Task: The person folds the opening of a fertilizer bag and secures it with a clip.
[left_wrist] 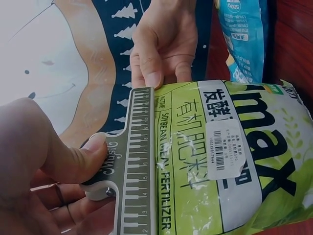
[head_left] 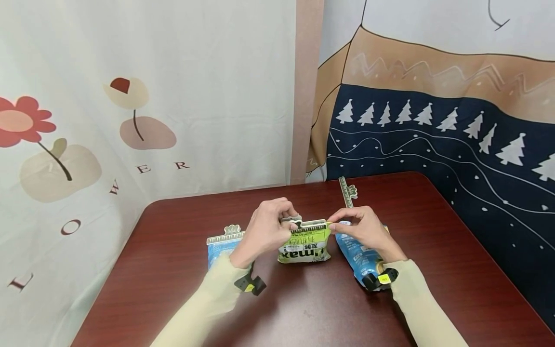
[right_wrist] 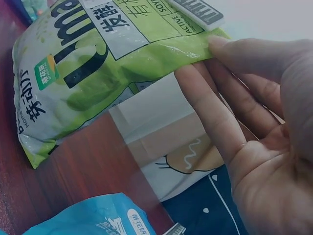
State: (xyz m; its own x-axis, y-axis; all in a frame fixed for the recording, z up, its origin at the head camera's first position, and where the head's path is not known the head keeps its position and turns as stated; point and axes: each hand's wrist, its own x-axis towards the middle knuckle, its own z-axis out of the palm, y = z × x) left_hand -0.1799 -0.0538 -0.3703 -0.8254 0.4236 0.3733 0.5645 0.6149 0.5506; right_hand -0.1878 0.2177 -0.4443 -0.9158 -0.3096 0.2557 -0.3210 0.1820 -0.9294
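Observation:
A green and white fertilizer bag (head_left: 303, 250) stands on the table between the two hands. Along its top edge lies a sealing clip (left_wrist: 136, 169) printed with piano keys and ruler marks. My left hand (head_left: 265, 231) pinches the clip's handle between thumb and fingers; the far side of the handle is hidden. At the other end of that edge, my right hand (head_left: 366, 226) pinches the bag's top corner, thumb on one face and fingers behind. In the right wrist view, the clip's end sits just short of the pinched corner.
A blue bag (head_left: 216, 251) with a similar clip (head_left: 231, 233) on its top is at left, partly behind the left arm. Another blue bag (head_left: 357, 255) lies beneath the right hand, a clip (head_left: 348, 193) beyond it. Curtains border the dark red table (head_left: 173, 270).

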